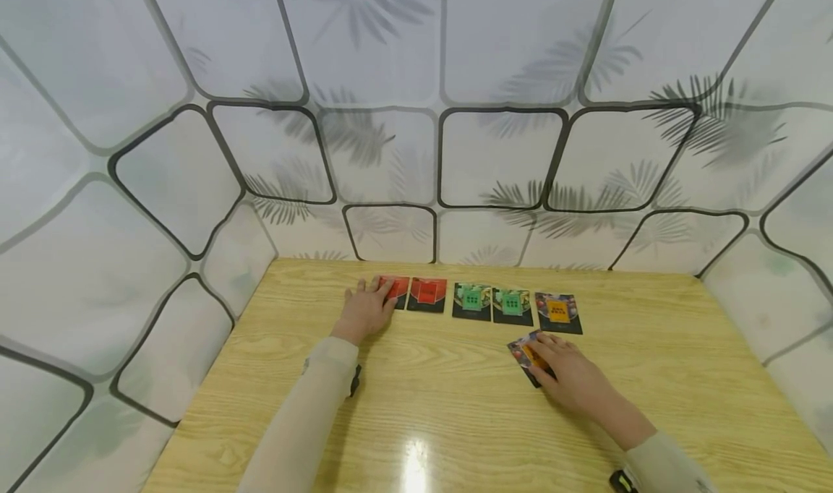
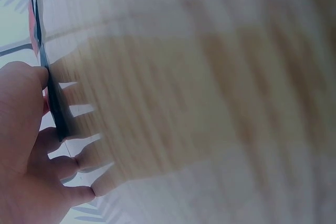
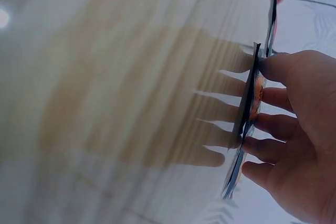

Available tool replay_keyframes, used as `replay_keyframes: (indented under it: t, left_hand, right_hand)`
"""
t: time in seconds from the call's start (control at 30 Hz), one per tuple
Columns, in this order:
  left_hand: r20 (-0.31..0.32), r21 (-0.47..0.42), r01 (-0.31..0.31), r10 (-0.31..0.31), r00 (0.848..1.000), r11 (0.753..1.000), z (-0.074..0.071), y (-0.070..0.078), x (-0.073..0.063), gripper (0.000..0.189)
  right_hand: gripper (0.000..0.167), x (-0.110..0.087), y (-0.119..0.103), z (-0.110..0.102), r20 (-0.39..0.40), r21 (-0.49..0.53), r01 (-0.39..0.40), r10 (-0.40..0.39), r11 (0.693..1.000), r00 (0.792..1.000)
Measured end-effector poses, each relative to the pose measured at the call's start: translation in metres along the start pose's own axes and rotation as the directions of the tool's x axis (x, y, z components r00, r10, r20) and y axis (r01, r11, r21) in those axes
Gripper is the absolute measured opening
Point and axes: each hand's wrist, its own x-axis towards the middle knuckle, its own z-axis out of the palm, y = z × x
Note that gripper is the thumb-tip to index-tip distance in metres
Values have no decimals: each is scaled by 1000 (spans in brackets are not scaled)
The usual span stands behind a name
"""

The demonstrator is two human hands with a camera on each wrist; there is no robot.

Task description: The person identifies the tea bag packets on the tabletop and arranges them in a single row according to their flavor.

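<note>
My left hand (image 1: 366, 311) rests its extended fingers on a red card (image 1: 398, 288) at the left end of a row, covering part of it. In the left wrist view the thumb lies along that card's dark edge (image 2: 59, 103). My right hand (image 1: 573, 374) touches a card with an orange panel (image 1: 535, 356), its fingers spread over the face and hiding part of it. This card lies slanted, in front of the row. The right wrist view shows thumb and fingertips against the upper face of the orange-panel card (image 3: 257, 98).
Beside the left hand lies a second red card (image 1: 427, 296). Farther right come a green card (image 1: 471, 301), another green card (image 1: 513, 306) and an orange-panel card (image 1: 558, 312). The wooden table (image 1: 416, 384) meets a patterned curtain-like wall (image 1: 390, 153) behind the row.
</note>
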Motion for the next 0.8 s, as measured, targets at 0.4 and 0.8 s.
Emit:
replay_keyframes:
  t: [0.4, 0.8]
  left_hand:
    - [2, -8, 3, -2, 1000, 1000, 1, -1, 0, 60]
    - [-7, -11, -9, 8, 1000, 1000, 3, -2, 2, 60]
  right_hand:
    - [52, -12, 15, -3, -7, -8, -42, 42, 999, 999]
    - [52, -21, 31, -11, -19, -21, -73, 73, 997, 997]
